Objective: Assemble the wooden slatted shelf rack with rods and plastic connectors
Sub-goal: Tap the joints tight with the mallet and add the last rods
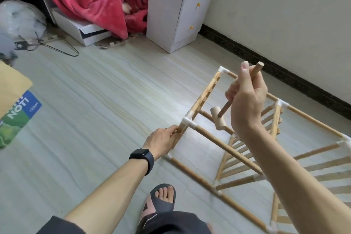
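Rack (228, 150) lies on its side on the floor (95, 100); our left hand (163, 141) grips a corner rod (182, 127) below a white connector (188, 120), our right hand (247, 100) clasps a wooden mallet (218, 120) over it.

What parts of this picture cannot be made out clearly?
Head view:
Rack: its near right end is cut off by the frame's right and bottom edges.
Mallet: the right hand covers the handle's middle.
Left hand: fingertips hidden behind the rack's post.
Box: lettering cut by the left edge.
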Tool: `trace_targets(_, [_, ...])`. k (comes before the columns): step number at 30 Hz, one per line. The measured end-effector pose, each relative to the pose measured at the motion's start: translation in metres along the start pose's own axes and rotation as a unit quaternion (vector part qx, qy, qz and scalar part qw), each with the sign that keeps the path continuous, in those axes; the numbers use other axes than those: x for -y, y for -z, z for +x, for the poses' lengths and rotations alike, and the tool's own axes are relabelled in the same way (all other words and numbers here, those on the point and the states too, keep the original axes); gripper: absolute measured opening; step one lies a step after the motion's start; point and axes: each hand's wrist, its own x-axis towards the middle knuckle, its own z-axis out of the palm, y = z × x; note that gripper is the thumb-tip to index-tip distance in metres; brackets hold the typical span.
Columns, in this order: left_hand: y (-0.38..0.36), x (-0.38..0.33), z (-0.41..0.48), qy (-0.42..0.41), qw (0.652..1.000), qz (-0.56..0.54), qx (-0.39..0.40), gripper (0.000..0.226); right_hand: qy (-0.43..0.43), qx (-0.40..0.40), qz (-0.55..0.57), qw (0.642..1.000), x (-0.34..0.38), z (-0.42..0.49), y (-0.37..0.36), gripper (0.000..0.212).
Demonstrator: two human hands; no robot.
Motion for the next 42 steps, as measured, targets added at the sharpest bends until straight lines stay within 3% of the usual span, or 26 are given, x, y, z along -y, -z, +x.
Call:
trace_targets(6, [-0.009, 0.006, 0.016, -0.002, 1.000, 0.001, -0.009, 0.031, -0.037, -0.011, 0.097, 0.995, -0.025, 0.024, -0.034, 0.053])
trace_targets(11, [-0.021, 0.012, 0.019, -0.002, 1.000, 0.004, -0.030, 0.033, -0.067, 0.010, 0.080, 0.994, -0.048, 0.018, -0.061, 0.054])
trace_targets(17, [-0.026, 0.017, 0.021, 0.003, 1.000, -0.001, -0.021, 0.042, 0.031, 0.045, 0.153, 0.987, -0.026, 0.034, -0.060, 0.044])
trace_targets(21, [-0.023, 0.016, 0.019, -0.002, 0.999, -0.003, -0.034, 0.037, -0.021, 0.045, 0.051, 0.997, -0.042, 0.005, -0.062, 0.044])
trace_targets(26, [-0.024, 0.014, 0.019, 0.004, 1.000, 0.001, -0.031, 0.041, 0.046, 0.059, 0.119, 0.990, -0.032, 0.022, -0.054, 0.043])
trace_targets(30, [-0.017, 0.010, 0.017, 0.013, 1.000, 0.017, -0.023, 0.040, -0.012, 0.059, 0.060, 0.996, -0.039, 0.002, -0.058, 0.044])
trace_targets(34, [-0.015, 0.007, 0.016, 0.021, 1.000, 0.007, -0.010, 0.040, 0.058, 0.058, 0.144, 0.986, -0.034, 0.017, -0.055, 0.044])
trace_targets(37, [-0.014, 0.006, 0.014, 0.012, 0.999, 0.030, -0.016, 0.042, 0.002, 0.065, 0.061, 0.996, -0.046, 0.001, -0.060, 0.042])
trace_targets(42, [-0.008, 0.009, 0.017, -0.009, 0.993, 0.117, -0.018, 0.042, -0.046, 0.015, 0.111, 0.993, -0.047, 0.010, -0.032, 0.044])
